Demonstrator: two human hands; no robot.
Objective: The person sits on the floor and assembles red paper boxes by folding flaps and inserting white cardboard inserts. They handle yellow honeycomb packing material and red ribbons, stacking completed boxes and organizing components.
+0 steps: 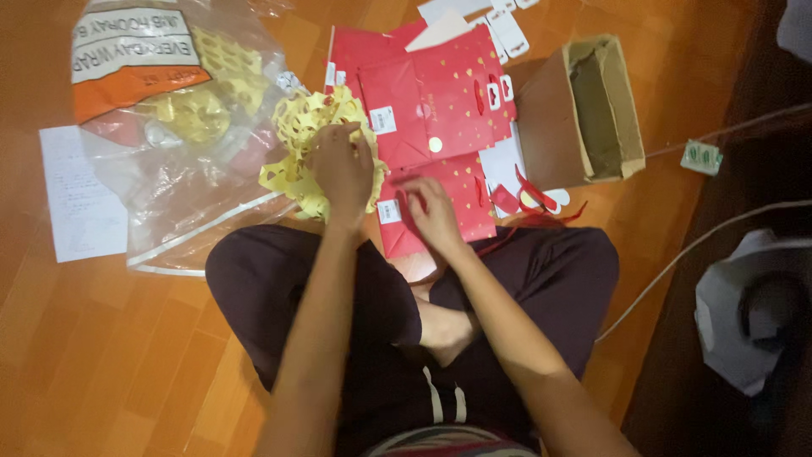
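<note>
Crossed legs (pixel 507 288) sit on the floor (pixel 127 355). Left hand (pixel 342 169) grips yellow paper cutouts (pixel 309 127); right hand (pixel 433 216), fingers spread, presses a red bag (pixel 440 207) just beside. Cardboard box (pixel 584 110) stands right, plastic bag (pixel 169 127) left.

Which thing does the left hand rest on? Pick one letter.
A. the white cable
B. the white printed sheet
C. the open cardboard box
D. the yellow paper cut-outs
D: the left hand lies on the bunch of yellow paper cut-outs, beside the red gift bags.
</note>
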